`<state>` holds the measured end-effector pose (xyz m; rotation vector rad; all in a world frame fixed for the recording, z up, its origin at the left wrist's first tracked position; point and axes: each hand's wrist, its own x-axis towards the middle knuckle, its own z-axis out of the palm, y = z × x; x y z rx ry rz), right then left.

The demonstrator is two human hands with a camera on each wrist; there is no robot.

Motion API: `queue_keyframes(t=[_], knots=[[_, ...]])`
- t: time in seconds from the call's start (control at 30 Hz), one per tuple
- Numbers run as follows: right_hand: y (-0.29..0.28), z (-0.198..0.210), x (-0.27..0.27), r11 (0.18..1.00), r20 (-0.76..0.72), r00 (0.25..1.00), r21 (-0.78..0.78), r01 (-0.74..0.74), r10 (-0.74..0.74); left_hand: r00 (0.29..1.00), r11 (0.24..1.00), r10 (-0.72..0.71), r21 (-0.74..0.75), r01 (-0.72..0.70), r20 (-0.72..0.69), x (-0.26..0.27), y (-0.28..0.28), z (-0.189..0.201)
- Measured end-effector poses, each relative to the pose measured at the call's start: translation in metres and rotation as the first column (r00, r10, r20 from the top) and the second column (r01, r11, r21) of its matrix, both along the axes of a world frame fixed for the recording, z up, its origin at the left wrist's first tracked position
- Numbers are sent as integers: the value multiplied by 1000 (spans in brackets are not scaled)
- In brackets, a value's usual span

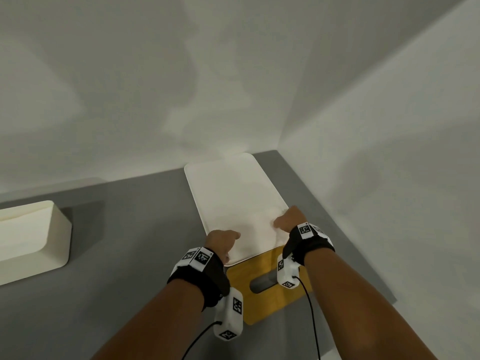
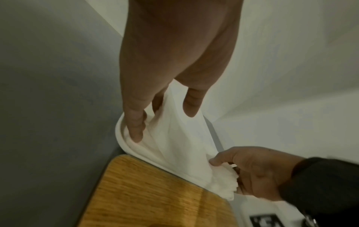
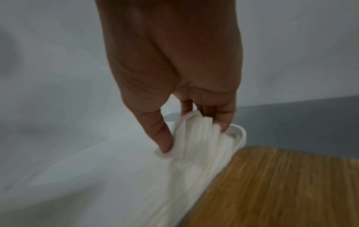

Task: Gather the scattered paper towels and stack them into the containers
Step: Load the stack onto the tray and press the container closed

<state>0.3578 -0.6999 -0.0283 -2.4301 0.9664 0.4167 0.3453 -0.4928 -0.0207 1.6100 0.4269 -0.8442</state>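
A stack of white paper towels lies in a long white container at the table's far right corner. Both hands are at its near end. My left hand has its fingers tucked down inside the rim and its thumb on top, pinching the paper towels. My right hand pinches the stack's near right corner between thumb and fingers, and the layered edges of the paper towels bunch up there. How deep the stack goes inside the container is hidden.
A wooden lid with a slot lies flat just in front of the container, under my wrists. A second white container stands at the left of the grey table. White walls close in behind and to the right.
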Motion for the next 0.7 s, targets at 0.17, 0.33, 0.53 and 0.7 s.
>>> queue_keyframes(t=[0.17, 0.33, 0.53, 0.7], knots=[[7, 9, -3, 997, -112, 994, 80, -4, 13, 999, 999, 5, 39, -7, 33, -4, 3, -2], [16, 11, -9, 995, -56, 998, 97, 9, -4, 999, 999, 6, 32, -7, 42, -5, 5, -12], [22, 17, -9, 979, -45, 995, 181, 96, -89, 996, 997, 73, -21, -72, 42, -7, 11, -19], [28, 21, -9, 980, -54, 997, 187, 72, -63, 996, 995, 73, -65, -70, 48, -7, 17, -28]])
